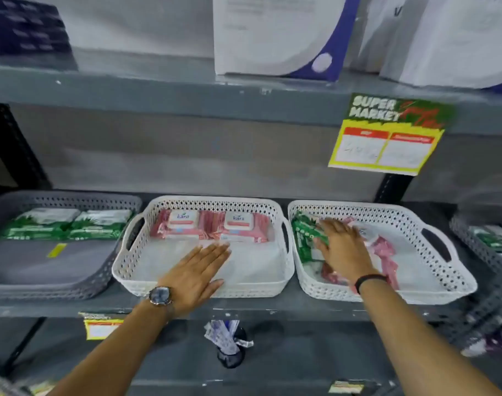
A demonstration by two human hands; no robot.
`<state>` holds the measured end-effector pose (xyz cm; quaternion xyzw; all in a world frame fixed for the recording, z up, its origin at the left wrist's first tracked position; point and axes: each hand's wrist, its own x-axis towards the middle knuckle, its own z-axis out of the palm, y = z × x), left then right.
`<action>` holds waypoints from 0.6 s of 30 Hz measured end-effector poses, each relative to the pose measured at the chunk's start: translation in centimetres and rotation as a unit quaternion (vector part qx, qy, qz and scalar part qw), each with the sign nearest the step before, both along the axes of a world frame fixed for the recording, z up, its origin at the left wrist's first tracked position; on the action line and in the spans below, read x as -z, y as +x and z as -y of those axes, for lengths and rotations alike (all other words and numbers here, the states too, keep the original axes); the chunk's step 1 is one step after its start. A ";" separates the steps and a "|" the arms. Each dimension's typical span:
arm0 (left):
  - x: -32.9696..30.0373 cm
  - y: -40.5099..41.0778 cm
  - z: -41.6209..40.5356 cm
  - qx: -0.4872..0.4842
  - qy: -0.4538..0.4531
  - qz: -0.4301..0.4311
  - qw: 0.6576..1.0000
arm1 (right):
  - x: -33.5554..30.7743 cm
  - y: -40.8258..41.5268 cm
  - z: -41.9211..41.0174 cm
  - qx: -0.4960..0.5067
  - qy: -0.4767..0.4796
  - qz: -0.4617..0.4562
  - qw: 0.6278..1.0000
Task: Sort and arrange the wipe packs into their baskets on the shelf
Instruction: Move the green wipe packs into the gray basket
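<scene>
left grip [196, 274] spread flat | right grip [341, 244] spread on packs [307, 235] | grey shelf [272, 305]

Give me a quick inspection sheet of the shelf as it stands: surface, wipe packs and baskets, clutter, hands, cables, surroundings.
Surface: grey metal shelf carrying the baskets in a row.
Job's things: grey basket holds two green packs; middle white basket holds two pink packs at the back; right white basket holds mixed green and pink packs, unsorted.
Clutter: nothing seen.
Hands: left hand flat, empty, over middle basket; right hand pressing on the mixed packs, grip unclear.
Cables: nothing seen.
Surroundings: yellow price sign; boxes above.
</scene>
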<state>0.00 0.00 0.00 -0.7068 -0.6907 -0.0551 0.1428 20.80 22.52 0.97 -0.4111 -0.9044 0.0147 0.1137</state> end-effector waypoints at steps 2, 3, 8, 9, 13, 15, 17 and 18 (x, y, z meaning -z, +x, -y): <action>0.5 -0.5 -0.6 0.026 -0.010 0.002 1.000 | -0.2 -0.7 -1.8 0.032 -0.057 0.012 0.998; 1.0 -1.0 -0.9 0.039 -0.013 0.001 0.999 | -0.2 -1.2 -3.0 0.041 -0.091 0.033 0.994; 2.2 -1.9 -0.7 0.084 -0.032 -0.009 0.996 | -0.3 -2.2 -5.7 0.022 -0.282 0.039 0.958; 2.3 -2.0 -0.7 0.096 -0.023 -0.012 0.995 | -0.3 -2.1 -6.1 0.030 -0.296 0.023 0.954; 2.2 -2.0 -0.7 0.094 -0.034 -0.013 0.995 | -0.2 -2.1 -7.0 0.054 -0.305 -0.006 0.951; 2.2 -2.0 -0.6 0.087 -0.041 -0.009 0.995 | -0.1 -2.1 -7.0 0.053 -0.300 -0.016 0.952; 2.1 -1.8 -0.7 0.082 -0.050 -0.011 0.995 | 0.0 -2.1 -6.7 0.054 -0.257 -0.025 0.964; 2.0 -1.7 -0.7 0.080 -0.056 -0.012 0.995 | 0.1 -2.0 -6.3 0.057 -0.225 -0.031 0.972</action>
